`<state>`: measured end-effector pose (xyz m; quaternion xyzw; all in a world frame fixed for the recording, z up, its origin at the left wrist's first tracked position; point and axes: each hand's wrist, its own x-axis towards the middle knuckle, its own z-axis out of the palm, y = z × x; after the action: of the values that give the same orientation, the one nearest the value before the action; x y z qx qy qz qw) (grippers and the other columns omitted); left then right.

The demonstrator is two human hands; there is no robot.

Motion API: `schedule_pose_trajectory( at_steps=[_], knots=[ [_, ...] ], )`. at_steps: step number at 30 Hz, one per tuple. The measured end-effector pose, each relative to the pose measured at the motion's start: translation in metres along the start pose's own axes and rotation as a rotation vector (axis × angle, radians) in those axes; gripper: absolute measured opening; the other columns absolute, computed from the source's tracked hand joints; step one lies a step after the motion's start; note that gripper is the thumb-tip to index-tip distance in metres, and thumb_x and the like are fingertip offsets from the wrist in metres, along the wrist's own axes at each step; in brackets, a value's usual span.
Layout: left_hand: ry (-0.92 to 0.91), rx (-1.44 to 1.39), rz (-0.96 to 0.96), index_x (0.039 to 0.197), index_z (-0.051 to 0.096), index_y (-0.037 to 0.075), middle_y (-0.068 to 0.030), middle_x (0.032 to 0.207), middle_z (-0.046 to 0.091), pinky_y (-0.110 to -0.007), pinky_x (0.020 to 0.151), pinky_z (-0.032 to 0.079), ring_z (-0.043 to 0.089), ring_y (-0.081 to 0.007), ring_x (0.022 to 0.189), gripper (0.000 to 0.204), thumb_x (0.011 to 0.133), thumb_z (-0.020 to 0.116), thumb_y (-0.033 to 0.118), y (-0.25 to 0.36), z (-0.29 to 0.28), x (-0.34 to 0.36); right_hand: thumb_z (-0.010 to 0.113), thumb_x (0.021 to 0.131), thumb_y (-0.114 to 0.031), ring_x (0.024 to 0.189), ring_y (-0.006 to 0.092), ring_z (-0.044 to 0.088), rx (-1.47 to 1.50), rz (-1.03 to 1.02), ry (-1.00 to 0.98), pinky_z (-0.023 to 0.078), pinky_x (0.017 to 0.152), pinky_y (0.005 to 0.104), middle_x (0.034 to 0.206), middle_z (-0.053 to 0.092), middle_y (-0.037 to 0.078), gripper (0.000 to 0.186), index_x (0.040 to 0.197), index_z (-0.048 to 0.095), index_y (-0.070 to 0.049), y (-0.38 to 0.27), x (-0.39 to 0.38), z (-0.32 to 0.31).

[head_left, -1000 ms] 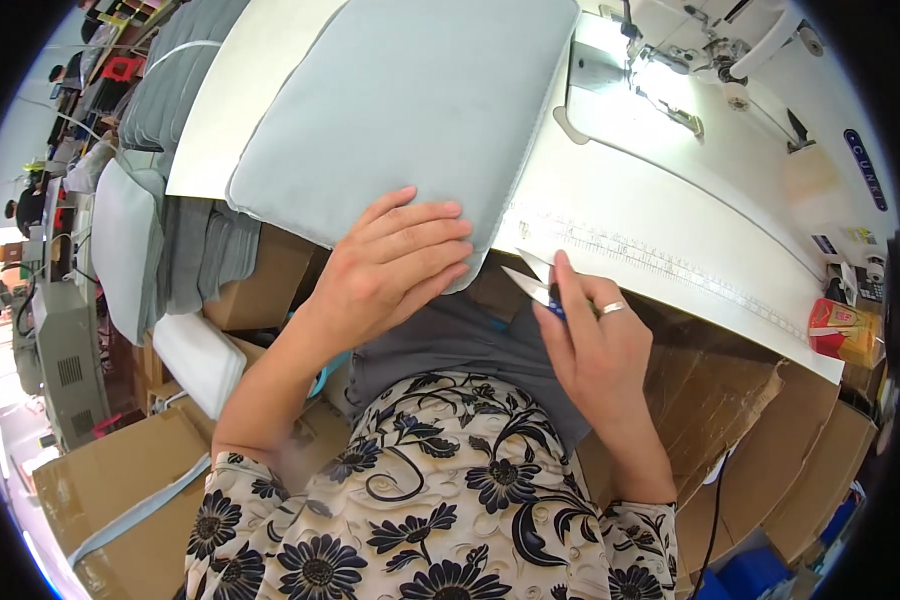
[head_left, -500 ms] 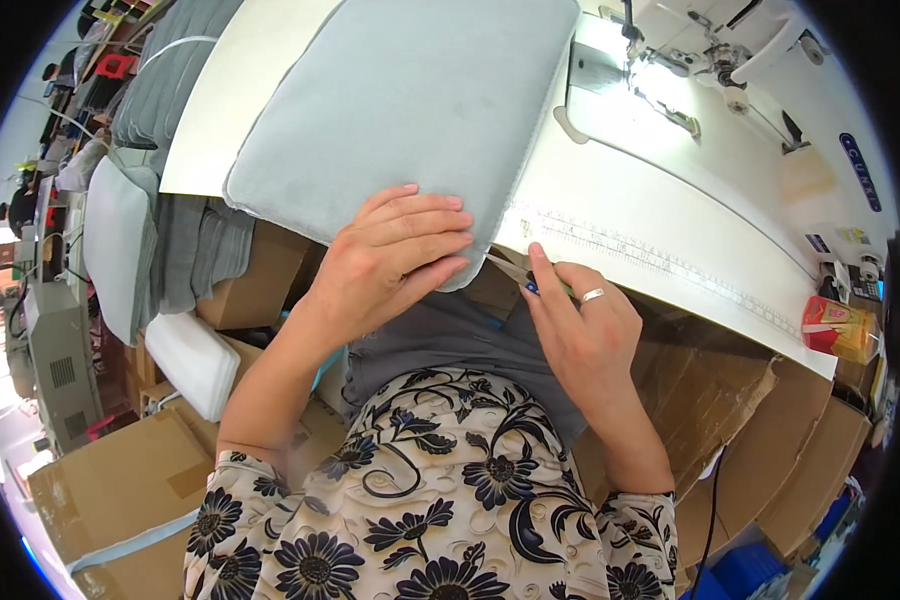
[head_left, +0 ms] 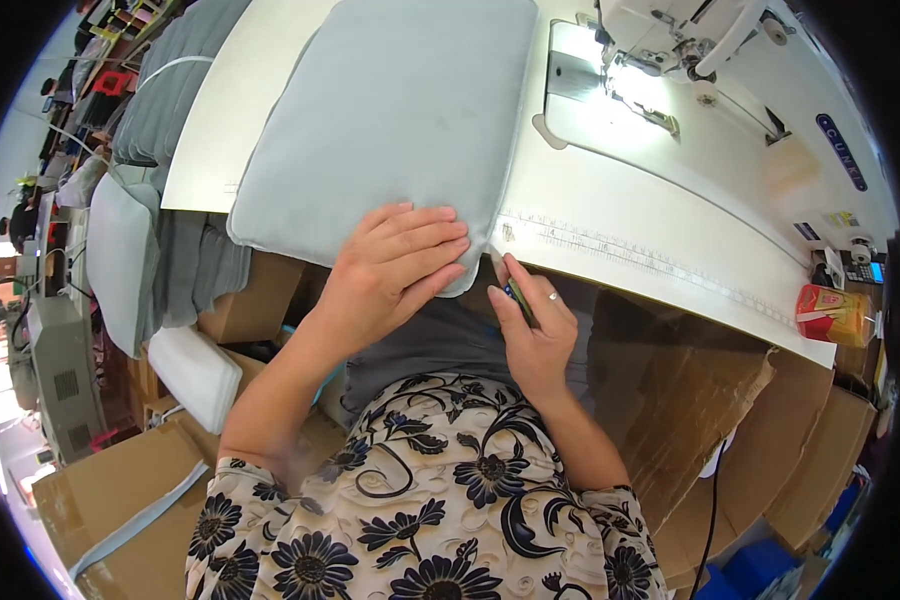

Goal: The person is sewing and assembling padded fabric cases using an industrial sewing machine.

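Observation:
A large light-grey padded fabric piece (head_left: 400,110) with rounded corners lies on the white sewing table, its near edge reaching past the table's front. My left hand (head_left: 390,265) presses flat on its near right corner, fingers stretched out and slightly parted. Just right of that corner, my right hand (head_left: 538,325) is closed round thread snips (head_left: 515,292) with a dark blue and green handle. The narrow tip points up at the fabric's edge, partly hidden by my fingers. A ring sits on one finger of that hand.
A lit sewing machine (head_left: 640,75) stands at the far right. A printed ruler strip (head_left: 630,248) runs along the table front. Stacked grey pieces (head_left: 185,90) hang at the left. Cardboard boxes (head_left: 120,490) flank me below; a red and yellow packet (head_left: 832,315) lies at right.
My right hand has moved left with the snips, turning more upright and closer to the fabric's edge. The padded piece has shifted slightly left in view; my left hand stays on it.

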<state>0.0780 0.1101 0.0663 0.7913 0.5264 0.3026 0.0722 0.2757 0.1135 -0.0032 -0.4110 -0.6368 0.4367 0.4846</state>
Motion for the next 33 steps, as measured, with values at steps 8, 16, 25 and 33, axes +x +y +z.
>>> schedule_pose_trajectory(
  at_steps=[8, 16, 25, 33],
  knots=[
    [-0.056, 0.009, 0.02, 0.11, 0.071, 0.007, -0.0069, 0.12, 0.068, -0.044, 0.103, 0.043, 0.061, -0.0225, 0.119, 0.026, 0.085, 0.074, 0.012, 0.001, 0.003, 0.002, 0.082, 0.078, -0.009, 0.067, 0.0192, 0.066, -0.484, -0.269, -0.001, 0.053, 0.058, 0.0286, 0.086, 0.065, 0.007, 0.043, 0.12, 0.07, -0.005, -0.024, 0.013, -0.046],
    [-0.097, 0.092, 0.096, 0.113, 0.068, 0.007, -0.0082, 0.128, 0.062, -0.044, 0.103, 0.041, 0.056, -0.0255, 0.123, 0.028, 0.086, 0.071, 0.012, 0.01, 0.004, 0.014, 0.067, 0.093, -0.027, 0.087, 0.0234, 0.065, -1.299, -0.216, 0.17, 0.054, 0.069, 0.0365, 0.099, 0.066, 0.006, 0.037, 0.128, 0.066, -0.018, -0.003, 0.098, -0.162],
    [-0.097, 0.028, 0.1, 0.117, 0.068, 0.002, -0.011, 0.126, 0.065, -0.042, 0.101, 0.042, 0.057, -0.0293, 0.122, 0.031, 0.087, 0.07, 0.01, 0.009, 0.031, 0.059, 0.062, 0.088, -0.007, 0.1, 0.0297, 0.065, -1.043, -0.533, -0.06, 0.053, 0.084, 0.0397, 0.109, 0.069, 0.009, 0.02, 0.107, 0.068, -0.007, 0.004, 0.118, -0.158],
    [-0.147, 0.111, 0.106, 0.117, 0.068, 0.001, -0.01, 0.127, 0.065, -0.048, 0.107, 0.039, 0.055, -0.0266, 0.128, 0.034, 0.085, 0.074, 0.012, 0.014, 0.029, 0.066, 0.061, 0.077, -0.011, 0.101, 0.0233, 0.059, -0.81, -0.721, -0.429, 0.047, 0.081, 0.0353, 0.105, 0.062, 0.006, 0.034, 0.109, 0.068, -0.002, -0.016, 0.103, -0.094]
  ],
)
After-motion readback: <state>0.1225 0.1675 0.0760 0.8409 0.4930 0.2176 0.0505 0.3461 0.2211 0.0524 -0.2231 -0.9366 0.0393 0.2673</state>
